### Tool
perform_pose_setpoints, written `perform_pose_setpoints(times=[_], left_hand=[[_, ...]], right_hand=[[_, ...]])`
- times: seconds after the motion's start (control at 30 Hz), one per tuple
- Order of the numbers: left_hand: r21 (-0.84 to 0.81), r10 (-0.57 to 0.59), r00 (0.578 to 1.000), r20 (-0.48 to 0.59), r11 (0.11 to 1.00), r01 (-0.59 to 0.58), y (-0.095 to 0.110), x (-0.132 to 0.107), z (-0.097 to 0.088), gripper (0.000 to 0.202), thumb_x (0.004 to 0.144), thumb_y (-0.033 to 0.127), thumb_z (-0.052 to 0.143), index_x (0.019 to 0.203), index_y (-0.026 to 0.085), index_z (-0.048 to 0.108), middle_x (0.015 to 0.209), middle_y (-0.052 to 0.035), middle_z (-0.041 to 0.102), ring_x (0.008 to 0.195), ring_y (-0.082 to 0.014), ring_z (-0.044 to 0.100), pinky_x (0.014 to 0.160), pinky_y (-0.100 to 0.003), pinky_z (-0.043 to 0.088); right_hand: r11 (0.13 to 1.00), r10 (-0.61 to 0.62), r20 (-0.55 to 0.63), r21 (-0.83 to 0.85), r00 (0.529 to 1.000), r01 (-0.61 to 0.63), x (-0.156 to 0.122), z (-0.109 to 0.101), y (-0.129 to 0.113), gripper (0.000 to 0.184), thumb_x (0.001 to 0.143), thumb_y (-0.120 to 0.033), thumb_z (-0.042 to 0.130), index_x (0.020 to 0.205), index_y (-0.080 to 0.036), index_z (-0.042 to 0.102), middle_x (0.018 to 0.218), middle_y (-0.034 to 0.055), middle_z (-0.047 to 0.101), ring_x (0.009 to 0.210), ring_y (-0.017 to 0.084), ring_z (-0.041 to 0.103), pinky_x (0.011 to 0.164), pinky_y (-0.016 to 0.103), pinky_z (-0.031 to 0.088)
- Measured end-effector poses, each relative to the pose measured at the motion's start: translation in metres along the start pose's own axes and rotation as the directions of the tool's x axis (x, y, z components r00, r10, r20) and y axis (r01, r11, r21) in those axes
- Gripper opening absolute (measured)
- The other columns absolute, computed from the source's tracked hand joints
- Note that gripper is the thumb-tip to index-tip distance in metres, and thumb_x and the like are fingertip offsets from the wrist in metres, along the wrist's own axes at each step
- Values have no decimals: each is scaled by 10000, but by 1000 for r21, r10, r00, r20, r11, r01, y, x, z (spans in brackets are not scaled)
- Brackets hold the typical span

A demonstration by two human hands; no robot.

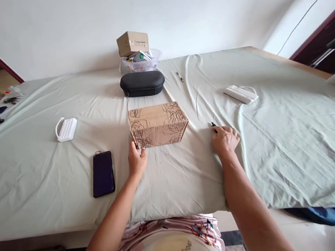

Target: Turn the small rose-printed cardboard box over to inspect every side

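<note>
A drawn-on cardboard box (158, 116) is sitting near the middle of the counter (287, 61), on a wrinkled pale green cloth (179, 182), with dark looping scribbles running over its top and front faces. The left hand (137, 159) is grasping the box at its near left corner, its thumb pointing toward the lower front edge and its fingers reaching along the left side. The right hand (225, 140) is resting on the cloth to the right of the box, well apart from it, and its grip is closing around a black pen (213, 124), whose end is poking out past the fingers, pointing away from the person. A dark-screened phone (102, 173) is lying flat to the left of the left hand. Two white ribbed devices with looped straps are lying farther out, the left device (69, 129) beyond the phone and the right device (241, 94) beyond the right hand. Behind the box, a black zip case (142, 84) is standing just in front of a clear plastic basin (140, 66), which is holding assorted small items and supporting a plain carton (133, 43). A second pen (180, 76) is lying to the right of the case.
</note>
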State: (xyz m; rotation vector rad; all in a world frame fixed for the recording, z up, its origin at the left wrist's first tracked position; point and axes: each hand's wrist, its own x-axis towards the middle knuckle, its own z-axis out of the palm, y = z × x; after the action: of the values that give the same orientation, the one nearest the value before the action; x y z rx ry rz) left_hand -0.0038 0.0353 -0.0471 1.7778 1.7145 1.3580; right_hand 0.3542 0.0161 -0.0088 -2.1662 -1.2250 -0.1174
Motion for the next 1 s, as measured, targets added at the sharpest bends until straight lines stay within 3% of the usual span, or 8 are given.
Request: perform_pose_setpoints(times=[0.13, 0.27, 0.37, 0.47, 0.6, 0.73, 0.87, 1.0], left_hand=[[34, 23, 999, -37, 999, -22, -3, 8, 4, 401, 828, 191, 603, 1225, 195, 550, 1151, -134, 685, 1087, -281, 679, 943, -408, 569], [67, -1, 1000, -12, 998, 1, 2, 12, 5, 377, 796, 154, 610, 1169, 182, 561, 1168, -158, 683, 1119, -313, 671, 982, -446, 555], [53, -24, 998, -64, 998, 28, 9, 7, -1, 343, 816, 167, 609, 1157, 168, 575, 1159, -165, 685, 1124, -310, 665, 1004, -440, 540], [-17, -24, 987, -158, 1000, 22, 17, 0, -11, 315, 870, 226, 591, 1173, 142, 590, 1126, -161, 687, 1058, -283, 671, 985, -420, 539], [-117, 47, 961, -274, 990, -82, 25, -11, -24, 323, 978, 369, 506, 1179, 138, 609, 1083, -145, 679, 965, -227, 664, 890, -343, 542], [-111, 196, 920, -339, 963, -245, 30, -19, -32, 468, 1035, 512, 368, 1167, 151, 633, 1049, -131, 665, 950, -211, 640, 880, -326, 523], [-65, 282, 907, -313, 946, -317, 31, -22, -36, 500, 1032, 551, 361, 1131, 156, 652, 982, -119, 640, 888, -212, 613, 866, -335, 517], [-38, 267, 923, -278, 957, -289, 30, -21, -35, 429, 1036, 484, 377, 1131, 160, 642, 1002, -125, 630, 923, -221, 608, 893, -343, 517]], right_hand=[[972, -164, 95, 184, 982, 144, -16, 1, -42, 537, 870, -43, 393, 1353, -91, 624, 1264, 201, 656, 1080, 242, 604, 993, 413, 454], [951, -300, 326, 181, 896, 253, -51, 19, -90, 425, 835, -67, 493, 1236, -102, 629, 1157, 160, 712, 1053, 257, 621, 1018, 397, 470], [948, -315, 346, 163, 884, 274, -73, 22, -107, 329, 880, -199, 535, 1173, -74, 619, 1172, 210, 685, 1102, 297, 596, 1034, 432, 468], [907, -362, 293, 331, 885, 261, -78, 14, -105, 416, 865, -244, 534, 1247, -87, 581, 1143, 174, 680, 1046, 254, 617, 998, 399, 496], [771, -383, 52, 568, 922, 287, -77, -2, -95, 480, 897, -341, 516, 1335, -146, 526, 962, 70, 662, 906, 202, 623, 950, 371, 514], [704, -326, -147, 622, 934, 344, -83, -13, -90, 413, 969, -474, 435, 1223, -184, 583, 860, 40, 614, 853, 196, 606, 904, 359, 514], [719, -329, -93, 621, 940, 313, -89, -18, -92, 451, 1001, -546, 367, 1072, -189, 632, 963, 91, 657, 889, 207, 607, 861, 347, 521], [717, -328, -62, 634, 943, 291, -90, -16, -95, 478, 1019, -546, 337, 1094, -182, 637, 1020, 107, 672, 946, 218, 609, 876, 349, 526]])
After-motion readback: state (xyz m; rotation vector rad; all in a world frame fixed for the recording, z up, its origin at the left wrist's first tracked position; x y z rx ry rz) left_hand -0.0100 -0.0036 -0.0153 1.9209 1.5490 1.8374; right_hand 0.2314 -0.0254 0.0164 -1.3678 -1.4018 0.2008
